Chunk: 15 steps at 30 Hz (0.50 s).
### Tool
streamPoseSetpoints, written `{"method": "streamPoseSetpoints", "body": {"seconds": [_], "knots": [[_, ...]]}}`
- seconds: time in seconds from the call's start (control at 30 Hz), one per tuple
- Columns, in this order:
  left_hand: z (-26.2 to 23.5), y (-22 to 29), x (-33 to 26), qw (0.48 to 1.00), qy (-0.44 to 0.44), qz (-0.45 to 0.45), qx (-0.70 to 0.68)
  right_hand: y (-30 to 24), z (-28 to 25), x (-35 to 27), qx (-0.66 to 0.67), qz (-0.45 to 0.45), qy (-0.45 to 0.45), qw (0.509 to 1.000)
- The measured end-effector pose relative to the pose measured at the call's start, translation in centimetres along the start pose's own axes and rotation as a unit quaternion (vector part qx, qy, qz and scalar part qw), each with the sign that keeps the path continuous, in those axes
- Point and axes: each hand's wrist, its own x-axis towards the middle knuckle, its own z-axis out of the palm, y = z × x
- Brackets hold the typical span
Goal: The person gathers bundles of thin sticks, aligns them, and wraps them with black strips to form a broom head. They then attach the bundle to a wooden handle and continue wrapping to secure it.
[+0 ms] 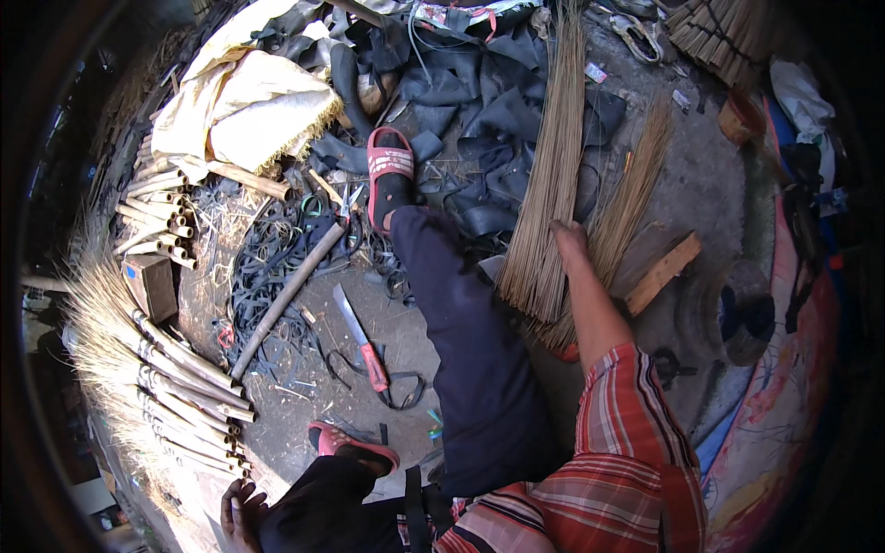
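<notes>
My right hand is closed on the edge of a long bundle of thin broom sticks, which lies on the ground to the right of my outstretched leg. Part of its fingers is hidden by the sticks. A second, looser bundle of sticks lies just right of that hand. Low at the left, my left hand hangs beside my knee with its fingers loosely apart and nothing visible in them. Nearest to it is a row of hand brooms with bamboo handles and pale bristles.
A red-handled knife lies between my feet, with a long pole and scissors beyond it. Black rubber strips and sheets cover the ground. Bamboo tubes lie far left; a wood block sits right.
</notes>
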Motion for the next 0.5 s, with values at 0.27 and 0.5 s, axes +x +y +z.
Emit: {"method": "streamPoseSetpoints", "body": {"seconds": [0.27,0.5], "knots": [[-0.2,-1.3,0.4,0.999,0.016,0.021,-0.029,-1.1,0.0,-0.8,0.021,-0.086,-0.002,0.996],[1.0,3.0,1.2,0.986,-0.031,0.120,0.111,-4.0,0.7,-3.7,-0.102,-0.197,0.109,0.969]]}}
